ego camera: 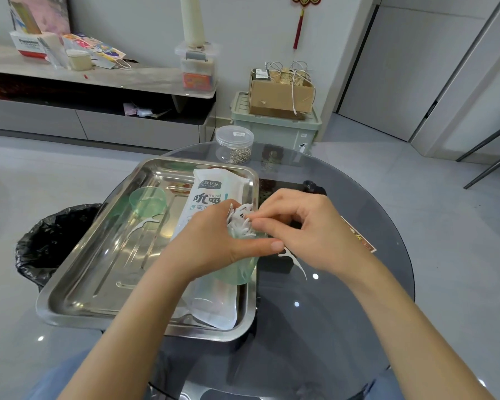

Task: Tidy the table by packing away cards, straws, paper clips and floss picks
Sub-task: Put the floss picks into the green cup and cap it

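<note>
Floss picks [240,223] mostly in green cup [240,272] | my left hand [208,246] grips cup, right hand [306,226] pinches one | stray pick [145,223] in tray [104,269], another pick [296,261] on table [344,313]

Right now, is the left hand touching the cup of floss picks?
Touching. Head view: the left hand wraps the cup holding the floss picks, thumb pressed across its side.

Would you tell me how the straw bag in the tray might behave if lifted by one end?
The straw bag is thin plastic film, so it would probably sag. Its glossy surface may slip. It looks flat, so likely light.
</note>
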A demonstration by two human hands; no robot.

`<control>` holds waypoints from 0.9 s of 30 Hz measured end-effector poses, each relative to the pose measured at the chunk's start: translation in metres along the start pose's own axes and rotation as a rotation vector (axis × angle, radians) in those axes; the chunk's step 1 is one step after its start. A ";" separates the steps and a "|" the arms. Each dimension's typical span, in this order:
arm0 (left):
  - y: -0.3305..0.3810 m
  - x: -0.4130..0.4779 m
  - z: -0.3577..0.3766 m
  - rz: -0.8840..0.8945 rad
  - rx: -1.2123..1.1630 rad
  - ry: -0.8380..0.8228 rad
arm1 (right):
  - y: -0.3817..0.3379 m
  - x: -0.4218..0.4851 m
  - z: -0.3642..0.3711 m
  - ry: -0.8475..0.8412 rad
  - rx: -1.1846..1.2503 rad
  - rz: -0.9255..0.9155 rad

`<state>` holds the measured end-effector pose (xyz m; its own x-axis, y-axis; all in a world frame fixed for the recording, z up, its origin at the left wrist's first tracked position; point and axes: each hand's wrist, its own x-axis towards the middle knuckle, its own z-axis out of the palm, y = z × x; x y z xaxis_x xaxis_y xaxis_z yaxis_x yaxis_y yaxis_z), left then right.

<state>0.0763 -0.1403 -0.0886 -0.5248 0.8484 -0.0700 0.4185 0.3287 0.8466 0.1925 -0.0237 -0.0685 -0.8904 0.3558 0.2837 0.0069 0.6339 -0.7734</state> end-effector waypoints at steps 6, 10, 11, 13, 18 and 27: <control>0.007 -0.002 0.003 -0.034 -0.005 0.112 | 0.018 0.005 -0.015 0.151 -0.035 0.183; 0.006 -0.002 0.003 -0.049 0.059 0.167 | 0.057 0.004 -0.007 -0.253 -0.644 0.524; 0.005 -0.002 0.003 -0.047 0.077 0.165 | 0.064 0.005 -0.002 -0.312 -0.674 0.546; 0.004 -0.002 0.003 -0.030 0.110 0.153 | 0.073 0.009 0.007 -0.307 -0.681 0.540; 0.004 -0.003 0.003 -0.001 0.125 0.136 | 0.074 0.020 0.019 -0.353 -0.679 0.516; 0.003 -0.003 0.003 -0.018 0.083 0.135 | 0.068 0.022 0.024 -0.405 -0.629 0.529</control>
<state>0.0817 -0.1409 -0.0878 -0.6254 0.7802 -0.0082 0.4652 0.3813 0.7989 0.1628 0.0107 -0.1284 -0.7914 0.5137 -0.3315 0.6001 0.7561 -0.2610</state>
